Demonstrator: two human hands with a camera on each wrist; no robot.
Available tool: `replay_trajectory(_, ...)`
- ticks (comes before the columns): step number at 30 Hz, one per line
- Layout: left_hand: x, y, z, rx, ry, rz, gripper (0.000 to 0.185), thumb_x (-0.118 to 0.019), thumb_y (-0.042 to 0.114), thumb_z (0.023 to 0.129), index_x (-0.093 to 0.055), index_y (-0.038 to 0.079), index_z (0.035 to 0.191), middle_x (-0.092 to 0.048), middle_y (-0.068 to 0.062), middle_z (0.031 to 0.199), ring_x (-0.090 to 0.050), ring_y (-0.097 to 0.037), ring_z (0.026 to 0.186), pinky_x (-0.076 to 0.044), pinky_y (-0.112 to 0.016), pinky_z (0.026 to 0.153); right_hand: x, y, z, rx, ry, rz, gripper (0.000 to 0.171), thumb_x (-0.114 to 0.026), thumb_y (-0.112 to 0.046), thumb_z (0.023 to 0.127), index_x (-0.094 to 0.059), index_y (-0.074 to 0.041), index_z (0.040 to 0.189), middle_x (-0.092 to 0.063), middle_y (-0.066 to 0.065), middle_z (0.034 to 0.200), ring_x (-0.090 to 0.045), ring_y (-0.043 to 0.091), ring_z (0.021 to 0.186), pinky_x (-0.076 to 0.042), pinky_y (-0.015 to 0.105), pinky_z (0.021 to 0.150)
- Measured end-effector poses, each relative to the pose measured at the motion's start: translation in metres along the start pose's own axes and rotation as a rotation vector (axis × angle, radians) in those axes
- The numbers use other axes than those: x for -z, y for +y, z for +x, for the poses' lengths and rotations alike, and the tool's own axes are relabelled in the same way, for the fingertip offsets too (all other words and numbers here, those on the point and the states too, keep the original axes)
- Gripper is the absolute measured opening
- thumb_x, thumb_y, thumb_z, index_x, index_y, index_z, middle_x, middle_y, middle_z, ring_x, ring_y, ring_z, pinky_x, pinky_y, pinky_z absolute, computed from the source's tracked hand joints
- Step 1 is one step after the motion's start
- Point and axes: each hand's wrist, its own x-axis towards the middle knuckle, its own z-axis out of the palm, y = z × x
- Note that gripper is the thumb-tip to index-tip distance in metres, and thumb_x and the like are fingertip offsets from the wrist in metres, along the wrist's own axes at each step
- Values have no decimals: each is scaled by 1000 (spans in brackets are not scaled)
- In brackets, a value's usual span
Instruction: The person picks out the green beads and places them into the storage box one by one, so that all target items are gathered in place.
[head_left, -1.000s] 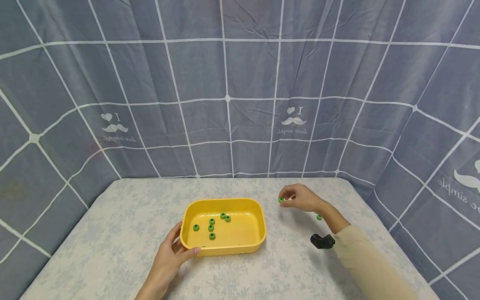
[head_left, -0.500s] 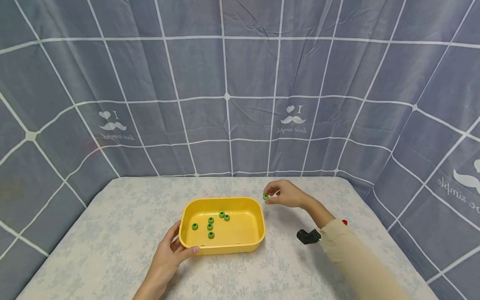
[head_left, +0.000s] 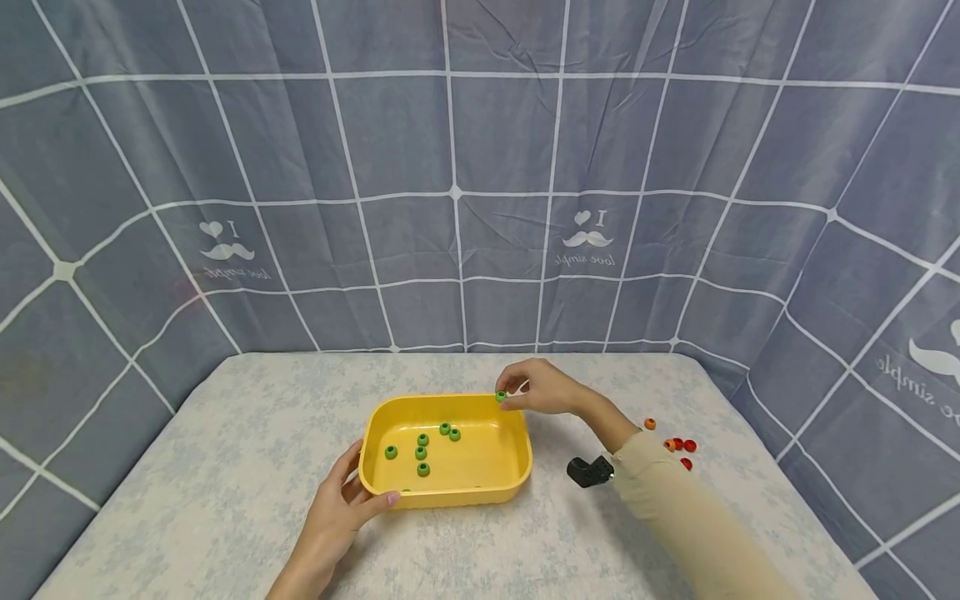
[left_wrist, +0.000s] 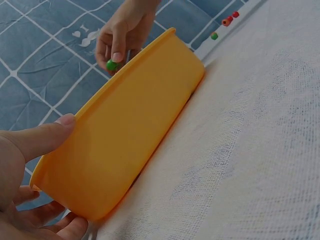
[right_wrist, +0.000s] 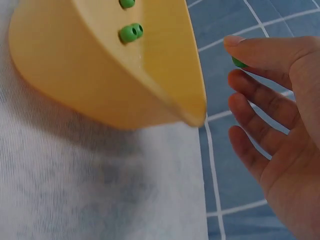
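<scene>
right hand [head_left: 542, 388]: fingers pinch green bead [head_left: 500, 397] over far-right rim of yellow tray [head_left: 447, 494] | bead judged light, hard, slippery; hold by sides | left hand [head_left: 337, 517]: fingers grip tray's near-left corner on desk [head_left: 225, 467]

A small green bead [head_left: 500, 397], round with a hole through it, is pinched in the right hand [head_left: 538, 388] just above the far right corner of the yellow tray [head_left: 517, 460]. The tray, an oblong with rounded corners, sits mid-table; the left hand [head_left: 339, 510] grips its near left corner. Six green beads [head_left: 422, 454] lie loose inside.
</scene>
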Motion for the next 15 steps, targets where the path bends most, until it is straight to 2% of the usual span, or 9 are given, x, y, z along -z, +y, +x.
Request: replay_trajectory(15,0,2,-1,-5,-3,-9,109,-88,24,87,-14,8,167,-20,-22,167,-36,-42,146,-53,-34,103,-17,-23,30,53,-82,-47,12,-80,-12,93,-77,-11,104,-71,-10,98,-65,10,95,-58,30,91)
